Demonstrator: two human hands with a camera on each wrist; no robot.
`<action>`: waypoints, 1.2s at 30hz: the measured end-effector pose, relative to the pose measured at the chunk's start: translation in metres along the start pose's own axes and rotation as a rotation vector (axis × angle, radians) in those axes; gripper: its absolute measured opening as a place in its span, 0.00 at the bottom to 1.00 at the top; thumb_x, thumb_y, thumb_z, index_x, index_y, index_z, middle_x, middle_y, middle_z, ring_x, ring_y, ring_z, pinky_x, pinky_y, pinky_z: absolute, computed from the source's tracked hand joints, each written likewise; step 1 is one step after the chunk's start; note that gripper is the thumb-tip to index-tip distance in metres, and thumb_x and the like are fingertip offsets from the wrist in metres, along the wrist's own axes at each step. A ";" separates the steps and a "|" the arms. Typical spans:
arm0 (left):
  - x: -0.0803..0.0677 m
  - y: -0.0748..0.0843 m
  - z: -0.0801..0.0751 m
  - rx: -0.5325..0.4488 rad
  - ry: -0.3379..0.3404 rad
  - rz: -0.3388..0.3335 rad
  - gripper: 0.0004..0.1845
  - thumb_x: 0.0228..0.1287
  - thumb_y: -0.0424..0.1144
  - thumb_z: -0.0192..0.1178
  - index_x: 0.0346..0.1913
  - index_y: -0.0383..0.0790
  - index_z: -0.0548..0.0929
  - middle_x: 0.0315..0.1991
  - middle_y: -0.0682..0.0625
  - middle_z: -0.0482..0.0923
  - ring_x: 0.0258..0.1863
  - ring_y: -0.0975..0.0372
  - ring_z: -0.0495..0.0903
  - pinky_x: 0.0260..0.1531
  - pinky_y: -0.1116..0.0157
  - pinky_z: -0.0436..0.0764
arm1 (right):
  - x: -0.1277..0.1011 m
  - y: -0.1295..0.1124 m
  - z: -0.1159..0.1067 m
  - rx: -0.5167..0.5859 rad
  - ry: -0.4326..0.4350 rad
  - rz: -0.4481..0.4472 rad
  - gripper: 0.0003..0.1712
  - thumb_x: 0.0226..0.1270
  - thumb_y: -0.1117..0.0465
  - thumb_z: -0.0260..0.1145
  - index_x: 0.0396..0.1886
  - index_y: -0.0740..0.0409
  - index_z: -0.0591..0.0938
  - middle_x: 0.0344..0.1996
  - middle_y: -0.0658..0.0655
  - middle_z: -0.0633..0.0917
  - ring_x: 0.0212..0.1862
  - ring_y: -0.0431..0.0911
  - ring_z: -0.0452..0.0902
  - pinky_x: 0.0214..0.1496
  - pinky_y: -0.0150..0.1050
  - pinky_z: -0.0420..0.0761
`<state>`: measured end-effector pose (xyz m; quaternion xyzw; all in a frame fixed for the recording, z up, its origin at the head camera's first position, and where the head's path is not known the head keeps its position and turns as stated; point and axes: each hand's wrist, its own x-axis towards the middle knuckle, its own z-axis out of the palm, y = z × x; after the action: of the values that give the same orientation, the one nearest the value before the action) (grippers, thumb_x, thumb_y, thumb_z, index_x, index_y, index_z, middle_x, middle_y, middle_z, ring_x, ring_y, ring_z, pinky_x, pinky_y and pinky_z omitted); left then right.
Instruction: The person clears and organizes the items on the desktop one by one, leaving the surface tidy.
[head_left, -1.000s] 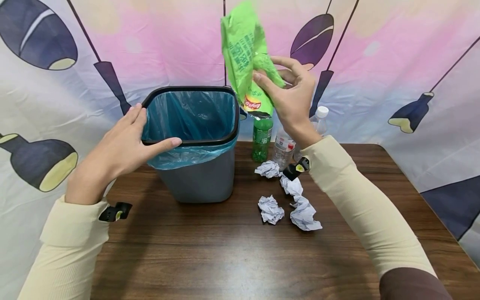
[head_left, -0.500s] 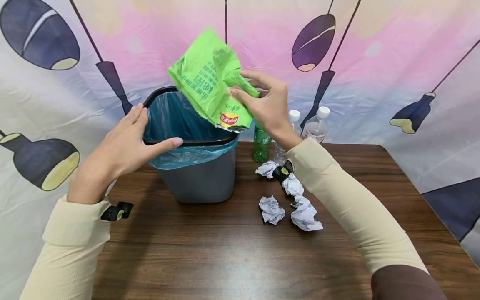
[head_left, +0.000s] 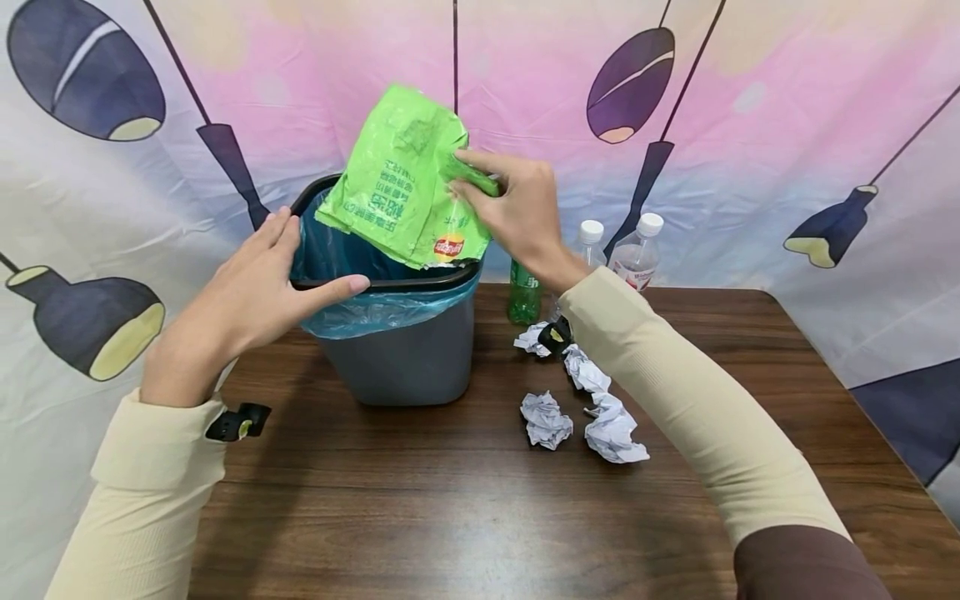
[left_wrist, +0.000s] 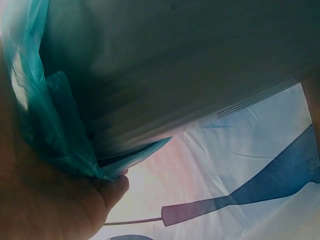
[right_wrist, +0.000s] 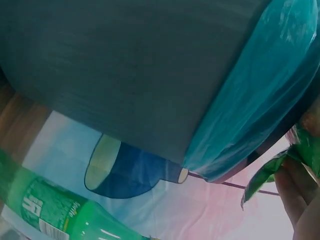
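Observation:
A grey waste bin (head_left: 401, 358) with a blue liner (head_left: 375, 310) and black rim stands on the wooden table (head_left: 450, 517). My left hand (head_left: 255, 287) grips the bin's near left rim, thumb along the front edge. My right hand (head_left: 513, 212) pinches a crumpled green chip bag (head_left: 397, 187) and holds it over the bin's mouth. In the left wrist view the bin wall (left_wrist: 175, 75) and liner (left_wrist: 50, 130) fill the frame. The right wrist view shows the bin's side (right_wrist: 125, 70), the liner (right_wrist: 255, 105) and a corner of the green bag (right_wrist: 270, 170).
Three crumpled paper balls (head_left: 546, 419) (head_left: 615, 429) (head_left: 585, 371) lie on the table right of the bin. A green bottle (head_left: 523, 296) and two clear bottles (head_left: 636, 250) stand behind them. A patterned cloth backdrop (head_left: 750, 125) hangs behind the table.
My right hand has carried the green bag leftward and down, from high beside the bin to directly over its opening. The left hand has stayed on the rim.

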<state>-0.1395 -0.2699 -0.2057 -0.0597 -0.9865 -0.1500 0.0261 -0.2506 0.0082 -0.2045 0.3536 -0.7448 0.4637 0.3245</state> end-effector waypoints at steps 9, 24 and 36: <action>0.000 0.000 0.000 0.009 0.001 0.001 0.64 0.63 0.76 0.51 0.79 0.27 0.36 0.81 0.37 0.24 0.80 0.44 0.31 0.73 0.38 0.43 | 0.001 -0.003 0.001 -0.202 -0.124 -0.107 0.16 0.64 0.65 0.75 0.52 0.59 0.88 0.42 0.57 0.90 0.43 0.47 0.88 0.45 0.32 0.83; 0.000 0.000 0.000 0.012 -0.004 -0.001 0.65 0.63 0.76 0.51 0.79 0.29 0.34 0.81 0.39 0.23 0.80 0.45 0.30 0.73 0.38 0.43 | 0.005 -0.010 0.002 -0.297 -0.408 -0.082 0.19 0.65 0.61 0.74 0.56 0.52 0.87 0.48 0.53 0.89 0.46 0.46 0.86 0.52 0.38 0.81; 0.000 0.001 0.000 0.003 0.000 0.006 0.65 0.63 0.76 0.51 0.79 0.29 0.35 0.81 0.39 0.24 0.80 0.45 0.31 0.73 0.38 0.44 | 0.008 -0.010 0.002 -0.222 -0.526 -0.059 0.18 0.65 0.62 0.74 0.55 0.53 0.88 0.49 0.52 0.89 0.48 0.44 0.85 0.47 0.37 0.81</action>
<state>-0.1389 -0.2690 -0.2050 -0.0624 -0.9866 -0.1483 0.0268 -0.2471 0.0015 -0.1936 0.4454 -0.8391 0.2620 0.1700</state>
